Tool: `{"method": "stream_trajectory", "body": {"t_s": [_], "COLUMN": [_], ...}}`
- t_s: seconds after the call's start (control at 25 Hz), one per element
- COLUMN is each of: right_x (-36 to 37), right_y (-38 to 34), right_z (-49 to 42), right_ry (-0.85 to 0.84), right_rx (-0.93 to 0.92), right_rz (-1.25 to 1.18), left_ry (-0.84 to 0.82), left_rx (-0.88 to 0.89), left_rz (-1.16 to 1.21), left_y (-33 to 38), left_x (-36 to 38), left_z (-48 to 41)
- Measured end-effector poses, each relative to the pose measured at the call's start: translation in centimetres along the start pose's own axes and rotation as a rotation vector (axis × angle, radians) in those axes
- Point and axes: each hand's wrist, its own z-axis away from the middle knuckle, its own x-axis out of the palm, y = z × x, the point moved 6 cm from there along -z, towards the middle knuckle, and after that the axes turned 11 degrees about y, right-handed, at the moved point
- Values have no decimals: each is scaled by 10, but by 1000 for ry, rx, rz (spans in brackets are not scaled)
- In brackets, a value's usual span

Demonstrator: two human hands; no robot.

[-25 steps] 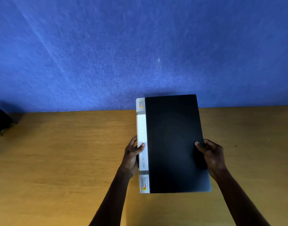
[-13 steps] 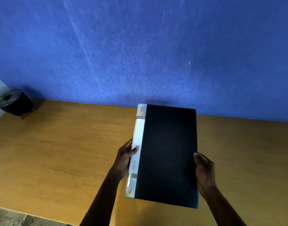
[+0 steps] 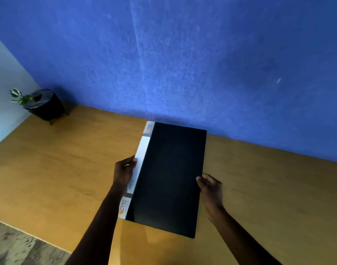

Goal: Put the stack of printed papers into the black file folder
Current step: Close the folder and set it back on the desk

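1. Right now the black file folder [image 3: 169,178] is closed and held over the wooden table [image 3: 58,169], its long axis running away from the person and skewed a little to the right at the far end.
2. Its white spine [image 3: 140,163] faces left — orange logo labels sit at the near and far ends of it.
3. On that side, the left hand [image 3: 123,172] grips the spine about midway along, thumb on the white strip and fingers curled under, so it is clamped on the folder.
4. Opposite, the right hand [image 3: 210,188] pinches the folder's open right edge, thumb tip on the black cover and the other fingers folded beneath (they are mostly hidden).
5. Whether the folder's far end rests on the table or hangs just above it cannot be told; a shadow lies under the near corner.
6. No printed papers are visible outside the cover, and the inside of the folder cannot be seen.
7. Far off at the table's left rear corner stands a dark round pot [image 3: 44,106] on short legs, with a small green-and-white plant [image 3: 19,96] — well apart from the folder.
8. Behind the table rises a blue wall [image 3: 183,54].
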Motion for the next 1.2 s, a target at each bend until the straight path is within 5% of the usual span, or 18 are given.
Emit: {"method": "stream_trajectory", "body": {"t_s": [0.12, 0.4, 1.2], "right_x": [37, 87, 120], "right_y": [-7, 0, -14], "right_z": [-3, -11, -18], "right_ry": [-20, -48, -80], "right_rx": [-98, -10, 65], "right_rz": [189, 337, 500], "left_ry": [81, 131, 273], "left_rx": [102, 249, 336], "left_rz": [-133, -435, -673], "left_y": [-5, -2, -4], "left_x": [-8, -16, -17], "left_z": [-29, -73, -81]}}
